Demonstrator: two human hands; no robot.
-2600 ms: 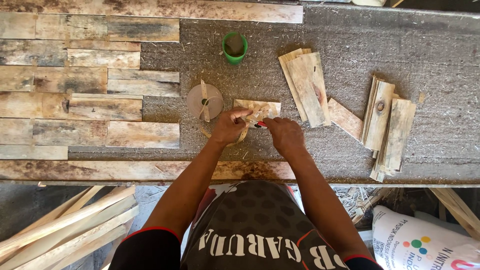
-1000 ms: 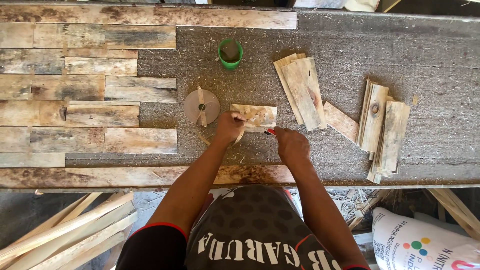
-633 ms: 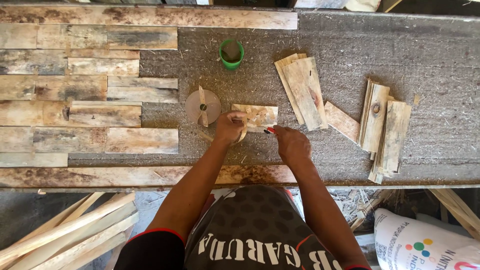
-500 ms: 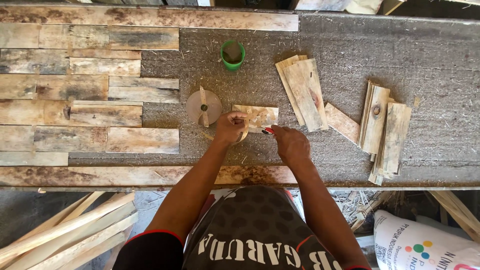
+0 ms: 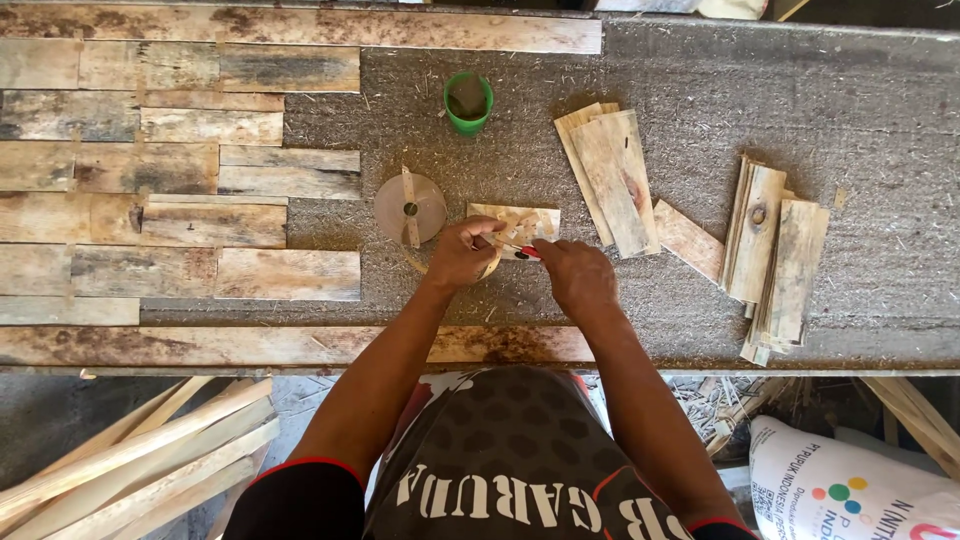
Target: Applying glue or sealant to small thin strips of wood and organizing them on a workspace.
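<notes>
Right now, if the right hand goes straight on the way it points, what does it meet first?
Probably the left hand: the right hand points leftward with a small red-handled tool over the small wood piece.

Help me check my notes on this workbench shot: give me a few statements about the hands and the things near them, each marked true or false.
1. Both hands meet over a small pale wood piece. True.
2. The green cup lies tipped on its side. False: it stands upright, seen from above.
3. The right hand has a small red-handled tool at its fingers. True.
4. The round disc sits to the right of the right hand. False: it lies beside the left hand, on its left.
5. The stacks of wood slats lie under the left hand. False: they lie off to the right, untouched.
</notes>
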